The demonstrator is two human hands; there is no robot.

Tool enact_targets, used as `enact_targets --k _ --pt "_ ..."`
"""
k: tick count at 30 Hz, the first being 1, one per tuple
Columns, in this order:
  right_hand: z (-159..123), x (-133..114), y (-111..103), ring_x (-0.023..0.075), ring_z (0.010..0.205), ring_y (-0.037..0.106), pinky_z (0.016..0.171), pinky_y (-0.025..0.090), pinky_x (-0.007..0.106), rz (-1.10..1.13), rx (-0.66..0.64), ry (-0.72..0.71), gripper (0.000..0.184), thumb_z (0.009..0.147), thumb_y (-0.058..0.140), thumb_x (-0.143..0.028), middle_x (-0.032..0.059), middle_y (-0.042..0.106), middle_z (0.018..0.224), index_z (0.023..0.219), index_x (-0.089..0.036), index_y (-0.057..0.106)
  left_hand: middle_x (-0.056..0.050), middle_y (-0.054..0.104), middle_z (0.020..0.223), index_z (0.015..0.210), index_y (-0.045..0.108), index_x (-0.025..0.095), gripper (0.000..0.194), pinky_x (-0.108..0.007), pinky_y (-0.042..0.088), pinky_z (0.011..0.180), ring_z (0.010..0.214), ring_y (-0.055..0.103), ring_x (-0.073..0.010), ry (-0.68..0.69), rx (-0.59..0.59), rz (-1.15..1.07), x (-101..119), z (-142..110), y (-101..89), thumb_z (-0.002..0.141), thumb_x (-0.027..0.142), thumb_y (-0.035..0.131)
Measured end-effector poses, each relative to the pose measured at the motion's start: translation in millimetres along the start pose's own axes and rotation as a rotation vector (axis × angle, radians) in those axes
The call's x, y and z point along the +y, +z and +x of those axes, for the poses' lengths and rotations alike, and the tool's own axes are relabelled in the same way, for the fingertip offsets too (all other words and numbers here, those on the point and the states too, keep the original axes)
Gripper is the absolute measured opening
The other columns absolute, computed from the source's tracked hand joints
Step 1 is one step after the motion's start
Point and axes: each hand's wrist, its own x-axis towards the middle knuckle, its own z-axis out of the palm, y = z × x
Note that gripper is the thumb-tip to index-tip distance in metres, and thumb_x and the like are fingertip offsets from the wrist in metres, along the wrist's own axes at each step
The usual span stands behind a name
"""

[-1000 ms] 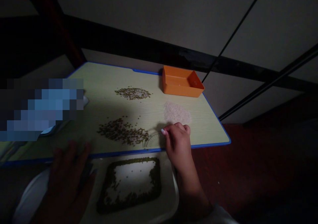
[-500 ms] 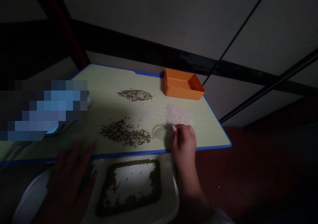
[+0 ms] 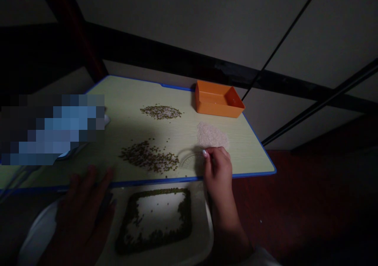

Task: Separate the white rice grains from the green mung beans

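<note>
My right hand (image 3: 218, 167) is closed on a clear protractor (image 3: 190, 160), thumb and fingers pinching its right end low over the table. Just left of the protractor lies a mixed pile of dark green beans and pale grains (image 3: 149, 156). A heap of pale grains, like rice (image 3: 212, 135), sits beyond my right knuckles. Below the table's near edge stands a white tub (image 3: 208, 226) with green beans (image 3: 186, 215) gathered along its bottom edges. My left hand (image 3: 84, 215), in shadow, has its fingers spread beside the tub's left side.
An orange box (image 3: 220, 109) stands at the back right of the pale table (image 3: 124, 93), which has a blue edge. Another mixed pile (image 3: 162, 112) lies near the back middle. A blurred-out blue area (image 3: 62, 126) covers the left side. Cabinet panels (image 3: 189, 30) rise behind.
My right hand has moved right with the protractor, away from the near mixed pile, then shifted slightly back. A couple of beans now show by the near edge. My left hand stays about still.
</note>
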Motion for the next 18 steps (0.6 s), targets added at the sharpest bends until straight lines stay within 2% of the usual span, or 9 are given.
enact_targets --k 4,9,14,18 --pt "-4.5 3.2 -5.7 0.0189 0.078 0.057 0.072 0.043 0.031 0.064 -0.041 0.005 0.018 0.097 0.049 -0.020 0.0031 0.063 0.078 0.082 -0.021 0.059 0.006 0.012 0.172 0.155 0.013 0.049 0.072 -0.070 0.019 0.124 0.158 0.008 -0.0337 -0.018 0.009 -0.007 5.1 0.7 0.1 0.091 0.031 0.042" --pt "-8.6 7.1 -10.9 0.0196 0.078 0.055 0.070 0.042 0.032 -0.008 0.016 0.036 0.018 0.097 0.048 -0.018 0.0035 0.061 0.077 0.082 -0.021 0.058 0.005 0.000 0.173 0.156 0.009 0.045 0.077 -0.069 0.016 0.124 0.158 0.001 -0.0359 0.063 -0.019 0.010 -0.2 0.1 4.2 0.089 0.031 0.044" --pt "-7.8 5.6 -15.5 0.0191 0.078 0.055 0.069 0.042 0.031 0.027 -0.111 0.031 0.020 0.097 0.048 -0.017 0.0032 0.061 0.078 0.080 -0.022 0.058 0.004 -0.002 0.173 0.157 0.008 0.043 0.077 -0.071 0.017 0.123 0.158 -0.002 -0.0369 0.060 -0.054 0.026 -6.3 -3.1 6.6 0.089 0.034 0.044" --pt "-7.4 3.7 -15.8 0.0189 0.079 0.056 0.073 0.042 0.032 0.065 -0.158 0.018 0.019 0.098 0.049 -0.020 0.0024 0.061 0.079 0.081 -0.022 0.058 0.002 0.000 0.173 0.157 0.007 0.043 0.077 -0.070 0.024 0.122 0.157 -0.002 -0.0368 0.027 -0.104 0.028 -8.8 -5.8 7.7 0.090 0.034 0.044"
